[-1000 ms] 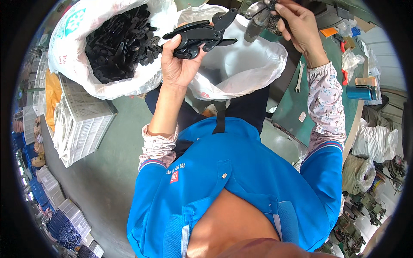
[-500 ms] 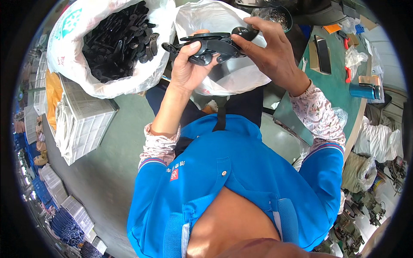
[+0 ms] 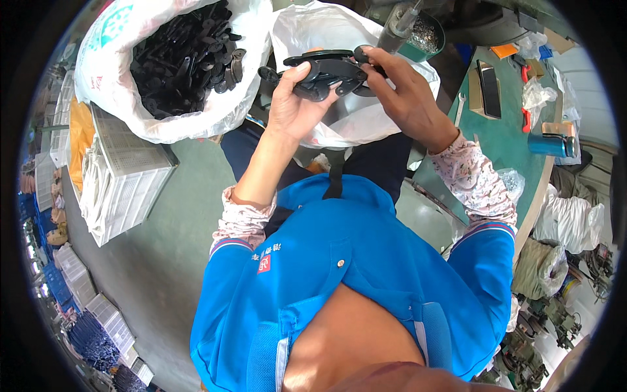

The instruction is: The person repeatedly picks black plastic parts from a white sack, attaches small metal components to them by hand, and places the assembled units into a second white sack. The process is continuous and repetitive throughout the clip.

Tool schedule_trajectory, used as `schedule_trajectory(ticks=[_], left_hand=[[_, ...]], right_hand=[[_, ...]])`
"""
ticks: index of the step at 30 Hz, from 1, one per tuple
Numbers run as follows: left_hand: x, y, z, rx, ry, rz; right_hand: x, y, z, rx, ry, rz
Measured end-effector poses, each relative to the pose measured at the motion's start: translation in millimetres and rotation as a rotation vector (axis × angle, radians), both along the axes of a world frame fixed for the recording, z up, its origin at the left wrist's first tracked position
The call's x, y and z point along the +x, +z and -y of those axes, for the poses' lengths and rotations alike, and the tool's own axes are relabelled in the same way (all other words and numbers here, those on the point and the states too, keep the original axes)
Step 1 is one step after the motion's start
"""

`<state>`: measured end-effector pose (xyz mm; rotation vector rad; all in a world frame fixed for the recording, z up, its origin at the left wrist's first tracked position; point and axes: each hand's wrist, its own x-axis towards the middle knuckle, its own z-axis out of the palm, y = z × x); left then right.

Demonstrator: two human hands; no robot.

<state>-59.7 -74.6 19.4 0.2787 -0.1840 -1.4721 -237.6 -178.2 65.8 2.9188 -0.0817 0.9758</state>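
Over the mouth of an open white plastic bag, my left hand grips a bunch of black elongated plastic parts with rounded ends. Its thumb lies on top of the bunch. From the right, my right hand is closed on the right end of the bunch, with thumb and fingers around one rounded tip. Whether that tip belongs to a separate part I cannot tell. On the left, a larger white bag holds a heap of similar black parts.
Behind my right hand stand a green container of small metal pieces and a grey cylindrical tool. The green table at right carries a wrench, a phone and a blue bottle. White crates stand at left.
My right hand has drawn in lower and left, its fingers now curled more tightly at the parts' right end. The held bunch sits slightly farther right in the view.
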Motion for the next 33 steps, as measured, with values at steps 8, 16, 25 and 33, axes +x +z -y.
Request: schedule_trajectory(ticks=[8,16,25,33], left_hand=[[6,-7,3,-0.027,-0.019,-0.061],[4,-2,-2,-0.004,-0.015,-0.101],[2,-4,-1,0.013,-0.008,-0.187],[2,-5,-4,0.082,-0.006,-0.135]], right_hand=[[6,3,-8,0.013,-0.076,-0.042],[6,-9,-15,0.212,-0.172,-0.021],[16,-29,-17,0.386,-0.138,0.185],[14,-33,-21,0.698,-0.037,0.310]])
